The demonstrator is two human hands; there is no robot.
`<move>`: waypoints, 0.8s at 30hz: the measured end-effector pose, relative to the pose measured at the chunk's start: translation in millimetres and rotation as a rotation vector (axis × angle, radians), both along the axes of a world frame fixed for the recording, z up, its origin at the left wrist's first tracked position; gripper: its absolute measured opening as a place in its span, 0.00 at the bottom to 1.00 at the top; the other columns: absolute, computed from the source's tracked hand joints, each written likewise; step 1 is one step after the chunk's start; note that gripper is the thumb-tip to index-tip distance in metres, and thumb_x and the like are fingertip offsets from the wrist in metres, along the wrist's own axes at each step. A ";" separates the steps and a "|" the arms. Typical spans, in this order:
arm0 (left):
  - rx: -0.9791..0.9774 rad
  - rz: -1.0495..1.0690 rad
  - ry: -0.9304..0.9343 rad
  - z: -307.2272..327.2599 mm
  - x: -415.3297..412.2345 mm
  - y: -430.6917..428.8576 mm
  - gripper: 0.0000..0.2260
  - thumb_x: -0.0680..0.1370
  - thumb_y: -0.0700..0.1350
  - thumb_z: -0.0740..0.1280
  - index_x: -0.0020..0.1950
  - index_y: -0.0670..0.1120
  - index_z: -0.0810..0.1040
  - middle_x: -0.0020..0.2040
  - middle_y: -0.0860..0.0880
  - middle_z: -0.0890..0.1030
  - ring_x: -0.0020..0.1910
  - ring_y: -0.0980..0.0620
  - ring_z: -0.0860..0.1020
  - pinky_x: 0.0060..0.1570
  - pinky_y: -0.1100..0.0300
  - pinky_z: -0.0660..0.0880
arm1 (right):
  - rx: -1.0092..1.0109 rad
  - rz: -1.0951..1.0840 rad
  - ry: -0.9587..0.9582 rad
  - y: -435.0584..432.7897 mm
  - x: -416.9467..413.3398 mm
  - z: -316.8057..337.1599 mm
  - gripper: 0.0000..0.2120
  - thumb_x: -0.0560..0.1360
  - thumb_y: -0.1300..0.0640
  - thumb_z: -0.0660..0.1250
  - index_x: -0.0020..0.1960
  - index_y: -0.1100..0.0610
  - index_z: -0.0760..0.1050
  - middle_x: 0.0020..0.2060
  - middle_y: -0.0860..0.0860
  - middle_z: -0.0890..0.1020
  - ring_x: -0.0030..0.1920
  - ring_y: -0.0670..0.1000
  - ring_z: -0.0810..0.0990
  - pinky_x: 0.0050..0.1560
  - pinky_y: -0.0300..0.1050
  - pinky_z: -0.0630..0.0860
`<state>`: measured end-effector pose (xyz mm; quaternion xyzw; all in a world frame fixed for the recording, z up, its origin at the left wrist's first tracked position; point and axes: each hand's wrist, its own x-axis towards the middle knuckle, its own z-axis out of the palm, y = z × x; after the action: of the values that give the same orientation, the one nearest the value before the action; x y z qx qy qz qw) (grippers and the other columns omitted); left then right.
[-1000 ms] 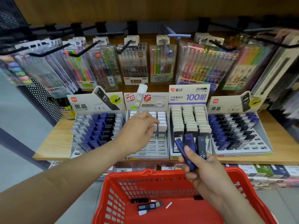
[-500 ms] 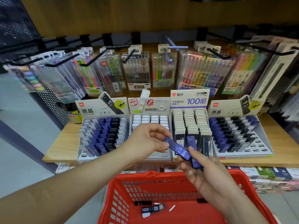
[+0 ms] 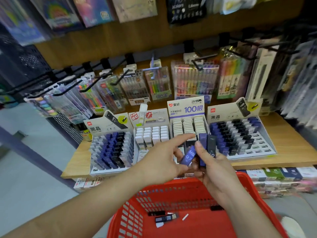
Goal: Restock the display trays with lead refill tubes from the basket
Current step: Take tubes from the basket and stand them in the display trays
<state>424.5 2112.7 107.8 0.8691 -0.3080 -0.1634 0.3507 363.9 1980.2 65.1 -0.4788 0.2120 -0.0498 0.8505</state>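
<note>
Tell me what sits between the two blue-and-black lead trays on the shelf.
Two more trays, side by side in the head view: the white-capped tube tray beside the left blue-and-black tray, the cream-capped tray beside the right blue-and-black tray.

On the blue tube (image 3: 188,157), "HB 0.7"; on the header card (image 3: 186,107), "100根".

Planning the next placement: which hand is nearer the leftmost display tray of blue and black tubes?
Left. The left hand, pinching a blue tube, is just right of the leftmost tray; the right hand, gripping more tubes, is farther right.
</note>
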 end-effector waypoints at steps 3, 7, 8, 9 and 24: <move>-0.020 0.009 -0.111 -0.4 -10.1 -14.2 0.29 0.71 0.39 0.73 0.63 0.67 0.71 0.37 0.57 0.75 0.28 0.65 0.74 0.37 0.65 0.73 | 0.024 0.040 -0.030 -4.0 -5.6 5.8 0.10 0.78 0.52 0.67 0.48 0.58 0.82 0.41 0.58 0.86 0.36 0.52 0.79 0.27 0.39 0.69; -0.225 0.209 -0.025 -2.8 -17.8 -39.4 0.23 0.70 0.37 0.74 0.52 0.63 0.75 0.32 0.52 0.80 0.29 0.56 0.76 0.38 0.57 0.77 | 0.042 0.089 -0.050 -28.5 -14.3 11.1 0.10 0.78 0.53 0.67 0.53 0.58 0.82 0.44 0.55 0.86 0.36 0.50 0.82 0.37 0.44 0.73; -0.297 0.255 0.016 -1.5 -19.3 -46.9 0.20 0.71 0.36 0.73 0.50 0.60 0.75 0.31 0.50 0.80 0.29 0.54 0.76 0.36 0.58 0.75 | 0.036 0.118 -0.051 -38.0 -16.9 11.4 0.10 0.78 0.54 0.67 0.53 0.57 0.82 0.45 0.55 0.86 0.38 0.51 0.83 0.39 0.45 0.76; -0.363 0.282 0.044 0.4 -20.7 -55.1 0.17 0.71 0.35 0.73 0.48 0.56 0.74 0.31 0.49 0.80 0.29 0.53 0.75 0.35 0.60 0.74 | 0.028 0.149 -0.048 -47.3 -19.3 11.1 0.09 0.77 0.55 0.67 0.53 0.57 0.82 0.45 0.54 0.86 0.41 0.53 0.85 0.40 0.46 0.78; -0.285 0.251 0.082 -11.7 7.4 -181.1 0.06 0.73 0.39 0.73 0.40 0.50 0.81 0.29 0.53 0.79 0.29 0.53 0.79 0.43 0.50 0.81 | -0.090 -0.410 0.019 -149.5 -9.7 -22.6 0.06 0.79 0.56 0.68 0.45 0.57 0.79 0.30 0.51 0.80 0.28 0.46 0.72 0.26 0.38 0.67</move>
<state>431.9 1931.6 96.1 0.8348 -0.2025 -0.1085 0.5003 354.3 1830.6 42.5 -0.4638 0.3107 -0.2266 0.7981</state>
